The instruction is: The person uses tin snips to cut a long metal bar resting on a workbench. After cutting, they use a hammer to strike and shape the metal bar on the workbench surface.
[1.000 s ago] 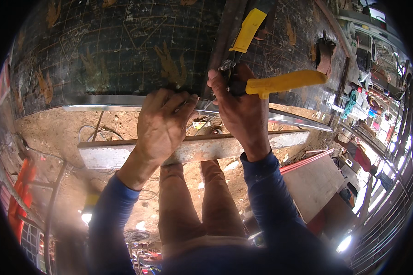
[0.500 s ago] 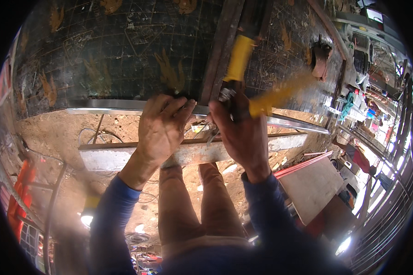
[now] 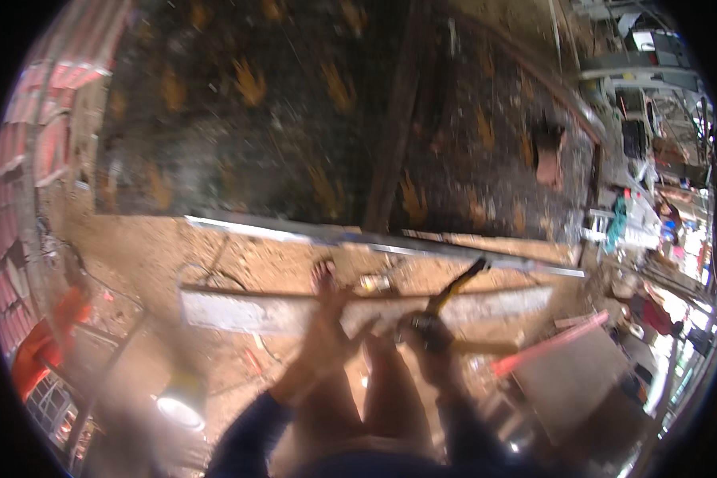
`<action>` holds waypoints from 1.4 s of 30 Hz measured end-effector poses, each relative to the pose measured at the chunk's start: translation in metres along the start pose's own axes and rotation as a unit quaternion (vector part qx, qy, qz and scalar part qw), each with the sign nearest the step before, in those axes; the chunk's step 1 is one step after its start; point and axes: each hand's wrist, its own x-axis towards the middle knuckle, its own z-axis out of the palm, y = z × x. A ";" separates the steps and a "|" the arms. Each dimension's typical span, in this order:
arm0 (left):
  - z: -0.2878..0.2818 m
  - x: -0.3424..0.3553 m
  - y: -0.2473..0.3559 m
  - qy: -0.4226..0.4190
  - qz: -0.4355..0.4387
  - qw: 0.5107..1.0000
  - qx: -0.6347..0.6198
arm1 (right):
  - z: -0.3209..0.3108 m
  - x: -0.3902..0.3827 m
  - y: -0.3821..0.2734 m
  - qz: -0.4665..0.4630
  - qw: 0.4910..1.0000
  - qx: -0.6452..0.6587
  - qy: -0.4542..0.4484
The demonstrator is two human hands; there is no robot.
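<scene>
My left hand [image 3: 325,342], blurred, has its fingers apart and is empty, below the dark panel's front edge and over my legs. My right hand [image 3: 429,342] is closed on a yellow-handled tool [image 3: 446,295], its dark end pointing up and right toward the metal strip [image 3: 263,230]. That thin silver strip runs along the edge of the large dark panel [image 3: 247,135], which has yellowish marks and a dark crossbar [image 3: 394,167]. A weathered pale beam [image 3: 231,311] lies across the view behind my hands.
Pink-red stacked sheets [image 3: 48,151] line the left, with an orange object [image 3: 36,358] and a lit lamp [image 3: 179,406] lower down. At right are a board [image 3: 570,374], red rods [image 3: 550,342], clutter and another person [image 3: 653,311] among it.
The view has shifted, showing more at the left. Both hands have moved down from the strip toward my body; the left has opened away from it, the right still grips the tool.
</scene>
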 end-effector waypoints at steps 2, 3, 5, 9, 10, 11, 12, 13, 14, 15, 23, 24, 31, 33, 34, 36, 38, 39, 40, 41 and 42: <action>0.015 -0.047 0.004 -0.090 -0.102 0.984 -0.111 | 0.011 -0.029 -0.002 -0.076 0.996 -0.029 -0.029; 0.018 -0.066 0.005 -0.112 -0.125 0.977 -0.128 | 0.019 -0.040 0.000 -0.114 0.992 -0.039 -0.046; 0.028 -0.090 0.006 -0.137 -0.136 0.972 -0.131 | 0.040 -0.059 0.022 0.097 0.947 0.304 -0.037; 0.019 -0.120 0.050 -0.179 -0.217 0.958 -0.056 | 0.006 -0.062 0.117 -0.136 0.899 -0.371 -0.186; 0.022 -0.129 0.066 -0.189 -0.226 0.951 -0.093 | -0.018 -0.061 0.121 -0.195 0.895 -0.344 -0.206; 0.021 -0.136 0.074 -0.195 -0.196 0.961 -0.010 | -0.041 -0.069 0.103 -0.256 0.886 -0.313 -0.225; 0.020 -0.144 0.075 -0.199 -0.172 0.962 0.068 | -0.063 -0.094 0.069 -0.309 0.873 -0.284 -0.248; 0.018 -0.154 0.069 -0.200 -0.162 0.955 0.146 | -0.086 -0.141 -0.039 -0.085 0.898 -0.284 -0.326; 0.023 -0.160 0.062 -0.207 -0.144 0.944 0.213 | -0.097 -0.156 -0.054 -0.189 0.891 -0.319 -0.262; 0.032 -0.160 0.054 -0.230 -0.121 0.924 0.282 | -0.109 -0.174 -0.055 -0.279 0.877 -0.345 -0.183; 0.137 -0.219 0.098 -0.388 0.036 0.860 0.331 | -0.128 -0.220 0.135 -0.363 0.826 -0.418 -0.108; 0.145 -0.220 0.089 -0.413 0.021 0.852 0.321 | -0.130 -0.239 0.137 -0.363 0.845 -0.376 -0.118; 0.173 -0.044 0.010 -0.010 -0.293 0.953 -0.080 | -0.165 -0.315 0.178 -0.004 0.956 -0.278 -0.096; 0.168 0.003 -0.004 0.130 -0.332 0.900 -0.251 | -0.164 -0.297 0.303 0.113 0.961 -0.251 -0.028; 0.158 0.026 -0.013 0.195 -0.336 0.869 -0.305 | -0.159 -0.284 0.355 0.166 0.957 -0.238 0.008; 0.173 0.060 -0.008 0.133 -0.250 0.934 -0.216 | -0.182 -0.291 0.443 0.269 0.931 -0.219 0.110; 0.222 0.057 0.016 0.143 -0.288 0.937 -0.141 | -0.205 -0.394 0.496 0.308 0.910 -0.213 0.179; 0.187 0.055 0.005 0.230 -0.353 0.907 -0.022 | -0.194 -0.423 0.495 0.339 0.898 -0.213 0.185; 0.123 0.048 -0.020 0.428 -0.300 0.839 0.150 | -0.167 -0.416 0.485 0.338 0.902 -0.205 0.172; 0.059 0.046 -0.032 0.598 -0.263 0.690 0.310 | -0.140 -0.396 0.470 0.323 0.914 -0.191 0.153; 0.141 0.031 0.006 0.515 -0.145 0.813 0.227 | -0.160 -0.474 0.468 0.401 0.872 -0.187 0.210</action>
